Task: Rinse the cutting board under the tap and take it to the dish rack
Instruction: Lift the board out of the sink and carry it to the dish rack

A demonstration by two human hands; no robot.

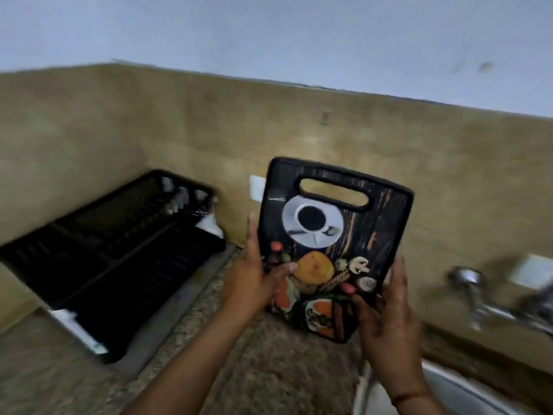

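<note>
Though print-covered with no legible writing, cutting board (335,235) upright, clasped between left hand (254,283) and right hand (386,322).

The cutting board (335,235) looks like smooth, hard plastic with a glossy printed face that catches a streak of light near its upper left corner, and its raised black rim has a duller sheen. The dish rack (110,250) appears to be black plastic, ribbed and mostly matt, while the surface (239,369) under it is speckled stone with a grainy, granite-like pattern. The tap (478,295) is shiny polished metal, the sink (466,393) rim is pale brushed metal, and the backsplash (149,121) looks like tan tile with a soft, mottled finish.
</note>
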